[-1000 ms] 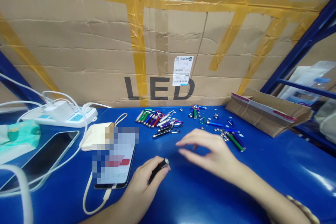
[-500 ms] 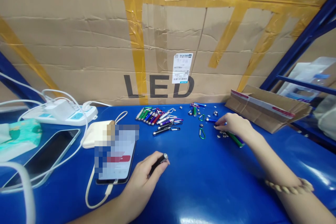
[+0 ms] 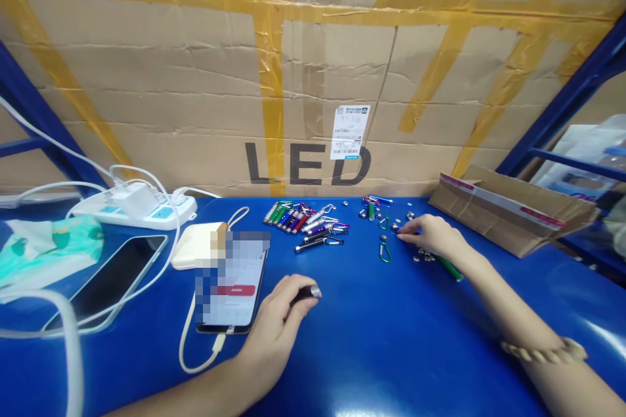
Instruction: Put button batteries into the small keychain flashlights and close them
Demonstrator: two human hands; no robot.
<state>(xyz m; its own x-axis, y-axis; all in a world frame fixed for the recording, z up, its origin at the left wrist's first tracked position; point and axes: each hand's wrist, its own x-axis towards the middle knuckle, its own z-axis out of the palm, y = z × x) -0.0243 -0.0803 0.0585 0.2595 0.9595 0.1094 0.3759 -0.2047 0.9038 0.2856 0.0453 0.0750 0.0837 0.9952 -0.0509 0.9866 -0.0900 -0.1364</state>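
Around: phone point(image 3: 235, 290) just left of your left hand point(image 3: 278, 329); torch row point(image 3: 300, 219) beyond it
Torch: black torch point(image 3: 307, 292) gripped in that closed hand; silver tip points away, rightward
Other hand: your right hand point(image 3: 433, 234) curls among loose parts point(image 3: 423, 255); its hold is unclear

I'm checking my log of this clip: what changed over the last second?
The right hand moved from hovering near the left hand forward to the scattered small silver parts. The left hand kept hold of the small black metal flashlight; the rest stayed put.
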